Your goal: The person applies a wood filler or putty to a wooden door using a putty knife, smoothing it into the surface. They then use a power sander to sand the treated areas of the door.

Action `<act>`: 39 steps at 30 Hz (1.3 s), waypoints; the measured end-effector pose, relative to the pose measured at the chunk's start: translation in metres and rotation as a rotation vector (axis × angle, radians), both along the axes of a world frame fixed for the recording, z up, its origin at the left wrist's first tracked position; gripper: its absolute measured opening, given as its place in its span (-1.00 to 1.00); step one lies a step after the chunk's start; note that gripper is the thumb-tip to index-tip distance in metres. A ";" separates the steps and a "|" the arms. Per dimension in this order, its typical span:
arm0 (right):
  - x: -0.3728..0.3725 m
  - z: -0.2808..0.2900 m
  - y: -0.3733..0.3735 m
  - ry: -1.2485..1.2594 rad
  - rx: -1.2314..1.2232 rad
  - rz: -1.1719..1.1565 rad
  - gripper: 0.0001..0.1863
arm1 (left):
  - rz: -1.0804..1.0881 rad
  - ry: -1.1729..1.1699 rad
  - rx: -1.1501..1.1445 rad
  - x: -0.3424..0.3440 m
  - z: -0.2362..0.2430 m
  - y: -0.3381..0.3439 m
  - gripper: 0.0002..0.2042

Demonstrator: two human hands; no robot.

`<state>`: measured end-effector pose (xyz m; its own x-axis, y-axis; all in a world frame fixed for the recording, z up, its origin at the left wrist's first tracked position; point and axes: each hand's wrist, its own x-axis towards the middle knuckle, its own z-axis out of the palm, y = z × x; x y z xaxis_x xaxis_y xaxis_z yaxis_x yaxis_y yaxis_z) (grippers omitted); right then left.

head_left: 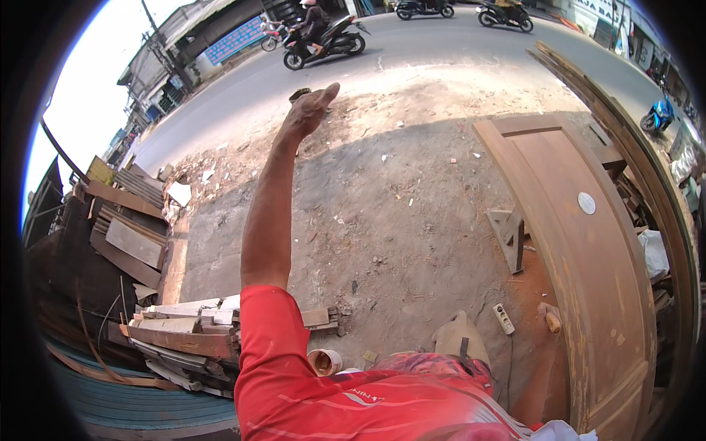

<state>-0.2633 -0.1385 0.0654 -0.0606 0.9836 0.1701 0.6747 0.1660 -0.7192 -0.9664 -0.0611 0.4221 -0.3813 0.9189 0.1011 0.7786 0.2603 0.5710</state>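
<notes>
**Fingers at full reach beside a small dark object**

Fingers (331, 90) of the left hand (312, 110) show far out ahead of the person, one digit stretched toward the upper right. The others are mostly turned from view, so it cannot be told whether they grasp the dark object (299, 95) or only overlap it. That object, small and rounded, appears at the hand's left edge, against the sunlit strip of ground. The left arm is nearly straight, its bare forearm (266, 220) running up from a red sleeve (272, 323). The right hand is out of view.

To the right, a brown wooden door (544, 184) bears a pale round sticker (586, 203). Beside its left edge is a triangular wooden bracket (505, 239), and nearer the person a white power strip (504, 319) lies on the dusty ground (382, 220). At lower left, timber pieces (187, 342) lie stacked, with a white tub (325, 361) near them. Beyond the hand, a rider on a dark motorcycle (346, 44) is on the road (426, 44).
</notes>
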 end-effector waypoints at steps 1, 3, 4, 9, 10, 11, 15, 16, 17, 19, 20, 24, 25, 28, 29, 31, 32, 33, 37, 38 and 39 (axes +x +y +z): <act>-0.027 0.010 -0.002 -0.043 0.007 0.126 -0.71 | -0.151 -0.044 -0.038 0.023 -0.037 0.014 -0.12; -0.060 -0.001 0.014 -0.053 -0.169 0.186 -0.72 | -0.438 -0.072 -0.345 0.086 -0.096 0.043 -0.09; -0.078 -0.014 0.024 -0.082 -0.186 0.185 -0.71 | -0.563 -0.119 -0.367 0.109 -0.135 0.057 -0.12; -0.163 -0.032 0.081 -0.108 -0.400 0.282 -0.68 | -0.694 -0.598 -0.659 0.177 -0.299 0.096 -0.16; -0.178 -0.019 0.091 -0.130 -0.453 0.330 -0.68 | -0.660 -0.544 -0.585 0.176 -0.344 0.093 -0.15; -0.181 -0.011 0.110 -0.175 -0.499 0.350 -0.68 | -0.633 -0.552 -0.635 0.185 -0.370 0.100 -0.13; -0.205 -0.030 0.192 -0.483 -0.378 0.422 -0.74 | -0.422 -1.226 -1.003 0.226 -0.399 0.118 -0.07; -0.219 -0.033 0.216 -0.548 -0.309 0.490 -0.76 | -0.371 -1.305 -0.997 0.224 -0.397 0.132 -0.08; -0.232 -0.035 0.233 -0.615 -0.251 0.558 -0.77 | -0.316 -1.392 -1.000 0.226 -0.389 0.138 -0.09; -0.275 -0.025 0.280 -0.786 -0.208 0.716 -0.71 | -0.251 -1.504 -0.921 0.223 -0.387 0.150 -0.19; -0.304 -0.014 0.301 -0.846 -0.180 0.803 -0.69 | -0.231 -1.519 -0.830 0.212 -0.387 0.155 -0.29; -0.413 0.003 0.387 -0.870 -0.118 1.130 -0.63 | -0.089 -1.710 -0.535 0.135 -0.388 0.193 -0.68; -0.438 0.007 0.412 -0.834 -0.097 1.182 -0.60 | -0.003 -1.722 -0.469 0.114 -0.387 0.203 -0.68; -0.542 0.082 0.516 -0.632 -0.169 1.223 -0.29 | 0.282 -1.684 -0.201 0.043 -0.380 0.218 -0.66; -0.581 0.105 0.570 -0.500 -0.009 1.101 -0.25 | 0.337 -1.682 -0.096 0.021 -0.377 0.226 -0.66; -0.660 0.214 0.658 -0.331 0.023 0.935 -0.20 | 0.508 -1.680 0.065 -0.028 -0.389 0.227 -0.68; -0.688 0.259 0.704 -0.321 0.069 0.845 -0.21 | 0.575 -1.678 0.112 -0.054 -0.403 0.235 -0.71; -0.713 0.281 0.765 -0.290 0.241 0.757 -0.24 | 0.628 -1.683 0.146 -0.071 -0.419 0.252 -0.73; -0.801 0.335 0.904 -0.409 0.325 0.632 -0.31 | 0.846 -1.687 0.172 -0.139 -0.452 0.305 -0.75; -0.814 0.323 0.927 -0.443 0.289 0.636 -0.32 | 0.878 -1.704 0.175 -0.150 -0.458 0.320 -0.76; -0.829 0.318 0.951 -0.471 0.273 0.638 -0.33 | 0.896 -1.718 0.197 -0.167 -0.463 0.350 -0.76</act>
<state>-1.0922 0.8124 0.3835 -0.7160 0.6643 0.2145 0.6121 0.7452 -0.2647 -1.1338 0.2887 -0.0406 -0.4464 0.4577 -0.7689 -0.8509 0.0487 0.5230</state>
